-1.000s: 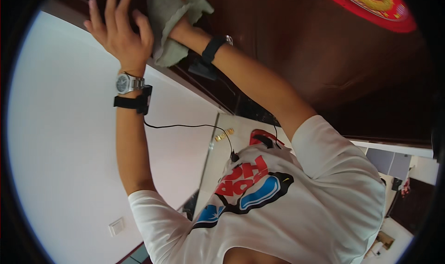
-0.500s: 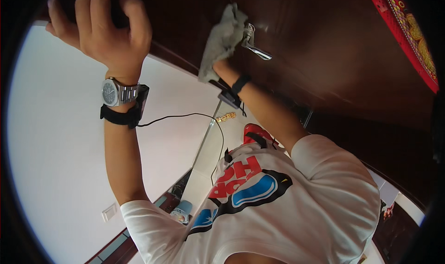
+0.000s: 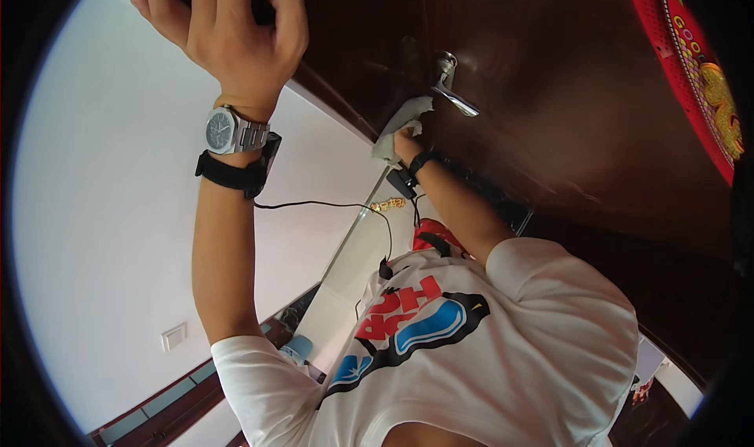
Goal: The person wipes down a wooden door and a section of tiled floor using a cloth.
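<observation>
My right hand (image 3: 404, 143) is closed on a light grey cloth (image 3: 414, 114), low along the edge of a dark brown wooden door (image 3: 542, 70). The cloth lies against the door and partly covers the fingers. Just above and to the right is the door's silver lever handle (image 3: 455, 94), apart from my hand. My left hand (image 3: 243, 43), raised at the upper left, is nearest the dark wooden frame (image 3: 330, 94). Its fingers are bent and apart, with nothing seen in them. A metal watch (image 3: 221, 129) and a black strap are on that wrist.
A white wall with a light switch (image 3: 173, 337) stands at the left. A red and gold decoration (image 3: 699, 78) hangs on the door's right side. A thin black cable (image 3: 314, 203) runs from my left wrist. Far below is a light blue bucket (image 3: 297, 348).
My right hand has moved the cloth down the door, from beside the handle to below it. My left hand appears further right in the picture, with its fingers still apart.
</observation>
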`<state>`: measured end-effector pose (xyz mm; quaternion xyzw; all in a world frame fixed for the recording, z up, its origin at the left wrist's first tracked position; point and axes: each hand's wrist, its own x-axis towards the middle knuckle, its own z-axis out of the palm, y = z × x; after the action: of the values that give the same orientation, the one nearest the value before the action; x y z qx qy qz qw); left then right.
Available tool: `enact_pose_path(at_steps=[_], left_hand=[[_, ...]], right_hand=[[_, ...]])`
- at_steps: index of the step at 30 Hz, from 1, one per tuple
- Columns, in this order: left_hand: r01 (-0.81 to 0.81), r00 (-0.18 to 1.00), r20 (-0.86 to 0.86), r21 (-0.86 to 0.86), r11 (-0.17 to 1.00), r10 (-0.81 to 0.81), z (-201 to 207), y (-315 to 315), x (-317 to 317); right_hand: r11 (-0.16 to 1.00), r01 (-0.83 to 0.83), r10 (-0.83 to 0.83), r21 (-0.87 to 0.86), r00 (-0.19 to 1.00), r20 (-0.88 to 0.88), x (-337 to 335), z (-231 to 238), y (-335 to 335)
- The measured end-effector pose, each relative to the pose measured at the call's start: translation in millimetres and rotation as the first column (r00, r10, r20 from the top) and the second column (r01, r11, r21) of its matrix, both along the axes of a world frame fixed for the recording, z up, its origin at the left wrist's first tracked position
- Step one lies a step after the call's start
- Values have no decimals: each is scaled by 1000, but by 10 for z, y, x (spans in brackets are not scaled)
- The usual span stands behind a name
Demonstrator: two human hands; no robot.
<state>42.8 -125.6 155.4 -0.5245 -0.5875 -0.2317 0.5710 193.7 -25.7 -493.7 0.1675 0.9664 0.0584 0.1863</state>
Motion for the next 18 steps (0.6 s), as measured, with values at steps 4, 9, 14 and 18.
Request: enact_pose_path(at_steps=[4, 9, 14, 18], left_hand=[[30, 992, -121, 56, 998, -23, 168, 80, 25], [130, 982, -139, 33, 991, -125, 180, 127, 70], [251, 968, -48, 128, 959, -247, 50, 472, 64], [131, 972, 186, 72, 989, -143, -241, 529, 42]], right_hand=[[831, -415, 310, 370, 899, 311, 231, -427, 940], [556, 209, -791, -804, 429, -436, -24, -29, 820], [698, -8, -402, -716, 823, -402, 361, 649, 172], [912, -348, 329, -217, 937, -118, 223, 1401, -38]])
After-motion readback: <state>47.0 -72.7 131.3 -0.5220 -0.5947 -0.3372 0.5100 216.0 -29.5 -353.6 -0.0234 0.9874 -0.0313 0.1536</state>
